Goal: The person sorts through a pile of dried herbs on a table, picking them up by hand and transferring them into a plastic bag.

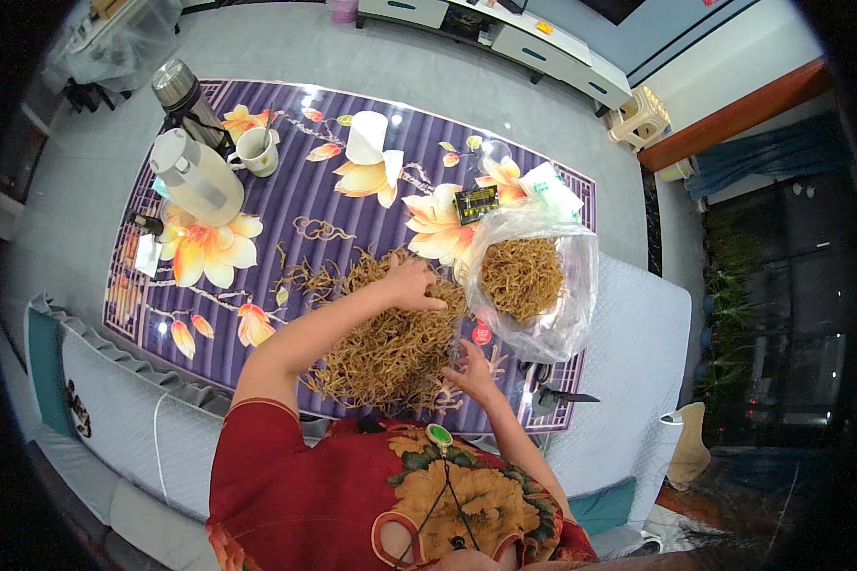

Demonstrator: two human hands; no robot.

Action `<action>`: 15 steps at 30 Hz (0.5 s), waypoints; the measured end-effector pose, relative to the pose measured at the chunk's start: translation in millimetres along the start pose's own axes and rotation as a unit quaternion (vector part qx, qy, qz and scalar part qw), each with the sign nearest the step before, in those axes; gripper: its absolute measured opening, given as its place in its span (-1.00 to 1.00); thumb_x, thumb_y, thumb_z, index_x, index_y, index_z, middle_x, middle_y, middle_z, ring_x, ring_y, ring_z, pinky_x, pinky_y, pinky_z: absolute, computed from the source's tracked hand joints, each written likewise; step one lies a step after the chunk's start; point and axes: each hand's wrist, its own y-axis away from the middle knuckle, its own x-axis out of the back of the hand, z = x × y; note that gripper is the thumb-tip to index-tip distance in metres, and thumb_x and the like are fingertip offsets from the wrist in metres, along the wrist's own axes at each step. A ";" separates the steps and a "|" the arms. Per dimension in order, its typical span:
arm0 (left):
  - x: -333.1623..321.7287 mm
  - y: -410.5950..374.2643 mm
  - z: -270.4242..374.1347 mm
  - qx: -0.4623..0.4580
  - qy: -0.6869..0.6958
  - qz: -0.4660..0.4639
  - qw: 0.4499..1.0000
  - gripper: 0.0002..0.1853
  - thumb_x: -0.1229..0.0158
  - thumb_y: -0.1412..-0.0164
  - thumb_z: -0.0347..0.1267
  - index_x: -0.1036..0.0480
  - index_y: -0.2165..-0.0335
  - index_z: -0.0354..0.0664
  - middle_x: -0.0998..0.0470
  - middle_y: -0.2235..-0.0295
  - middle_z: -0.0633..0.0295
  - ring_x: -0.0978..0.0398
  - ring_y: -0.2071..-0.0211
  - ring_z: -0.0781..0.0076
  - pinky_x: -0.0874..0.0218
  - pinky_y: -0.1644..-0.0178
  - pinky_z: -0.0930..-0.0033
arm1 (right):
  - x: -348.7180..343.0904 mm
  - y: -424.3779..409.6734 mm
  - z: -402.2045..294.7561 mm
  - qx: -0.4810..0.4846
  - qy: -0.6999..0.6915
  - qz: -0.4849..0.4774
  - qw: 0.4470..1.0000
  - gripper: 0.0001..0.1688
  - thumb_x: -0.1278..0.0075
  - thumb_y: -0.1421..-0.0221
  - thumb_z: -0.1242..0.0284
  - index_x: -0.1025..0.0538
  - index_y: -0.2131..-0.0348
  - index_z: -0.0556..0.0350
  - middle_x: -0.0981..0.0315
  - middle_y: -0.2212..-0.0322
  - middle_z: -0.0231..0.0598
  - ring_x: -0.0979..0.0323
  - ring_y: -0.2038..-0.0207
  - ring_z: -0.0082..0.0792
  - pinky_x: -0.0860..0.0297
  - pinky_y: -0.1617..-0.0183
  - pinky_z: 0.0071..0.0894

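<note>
A large heap of thin, dried brown roots or stems (393, 357) lies on a table with a purple floral cover (307, 235). My left hand (411, 283) rests on the upper part of the heap, fingers spread; whether it pinches any strands cannot be told. At the heap's right edge is my right hand (471, 371), its fingers apart and nothing clearly held. An open clear plastic bag (575, 285) stands to the right of the heap, with a clump of the same strands (523, 278) inside. Some loose strands (311, 280) are scattered left of the heap.
At the table's far left are a steel thermos (186, 96), a pale jug (200, 178) and a mug (258, 153). A tissue roll (366, 137) and a black packet (476, 204) lie farther back. A dark tool-like object (560, 397) is near the right corner. Padded sofas border the table.
</note>
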 end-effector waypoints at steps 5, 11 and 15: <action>-15.2 76.6 2.9 -0.102 -0.050 0.059 0.992 0.11 -0.29 0.34 0.21 -0.07 -0.17 0.04 0.02 -0.17 -0.09 0.17 -0.22 -0.13 0.35 -0.17 -0.37 | 9.5 -13.5 -15.7 0.055 0.054 0.036 0.996 0.14 -0.34 0.36 0.24 -0.07 -0.13 0.24 -0.09 -0.01 0.14 -0.20 -0.02 -0.02 -0.24 -0.06 -0.19; -76.5 172.1 -24.9 -0.026 -0.106 0.133 0.985 0.47 -0.56 0.68 -0.13 0.22 -0.23 0.22 0.35 -0.22 -0.12 0.37 -0.22 -0.34 0.27 -0.15 -0.39 | 1.0 -31.5 -35.2 0.111 0.141 0.036 0.983 0.50 -0.41 0.56 0.07 0.15 -0.21 0.15 0.07 -0.10 0.23 -0.01 -0.14 0.15 -0.10 -0.17 -0.09; -126.4 152.7 -44.5 0.021 -0.008 0.216 0.976 0.43 -0.56 0.65 -0.20 0.17 -0.22 0.12 0.33 -0.21 -0.12 0.37 -0.22 -0.35 0.24 -0.14 -0.38 | -18.6 -40.3 -66.0 0.074 0.205 -0.011 0.976 0.56 -0.42 0.60 0.11 0.21 -0.21 0.19 0.12 -0.13 0.27 0.01 -0.15 0.19 -0.07 -0.18 -0.01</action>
